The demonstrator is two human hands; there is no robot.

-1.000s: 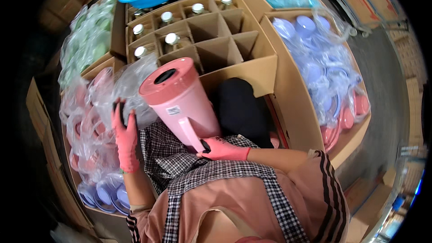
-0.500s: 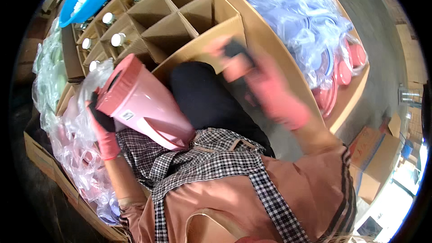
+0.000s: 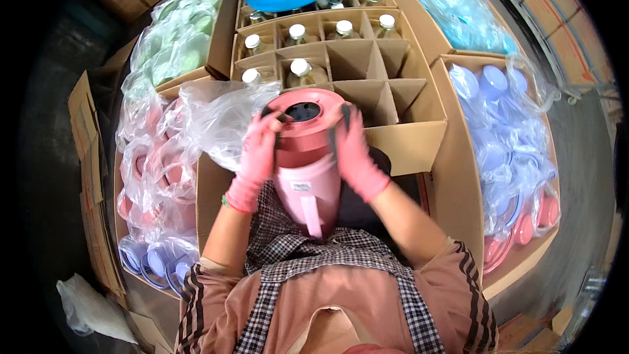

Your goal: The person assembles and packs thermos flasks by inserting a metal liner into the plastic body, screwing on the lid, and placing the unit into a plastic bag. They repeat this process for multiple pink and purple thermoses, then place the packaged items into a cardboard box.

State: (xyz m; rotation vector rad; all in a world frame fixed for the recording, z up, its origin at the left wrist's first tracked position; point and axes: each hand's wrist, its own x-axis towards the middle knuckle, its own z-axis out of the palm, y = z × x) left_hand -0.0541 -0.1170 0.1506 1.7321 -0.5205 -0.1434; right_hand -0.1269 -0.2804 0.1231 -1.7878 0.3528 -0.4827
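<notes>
A light pink plastic jug (image 3: 291, 200) with a side handle stands on my lap, its top tilted slightly away from me. At its upper end sits a darker pink collar (image 3: 303, 143) with a round black opening in the middle. My left hand (image 3: 259, 149) and my right hand (image 3: 354, 154), both in pink gloves with dark fingertips, grip the collar from opposite sides. Both hands are somewhat blurred. Whether the collar is fixed to the jug or loose on it, I cannot tell. Crumpled clear plastic (image 3: 219, 115) lies beside my left hand.
Ahead is a divided carton (image 3: 403, 141) with several white-capped glass bottles (image 3: 300, 67). A blue basin (image 3: 283, 1) of white caps rests behind it. Cartons of bagged pink parts (image 3: 154, 170) and green parts (image 3: 187, 46) stand left; purple parts (image 3: 493, 84) and teal parts (image 3: 458, 16) are right.
My right hand has come from beside the divided carton to the collar. The jug, earlier leaning left in my left hand, is now more upright between both hands. My view has turned.
</notes>
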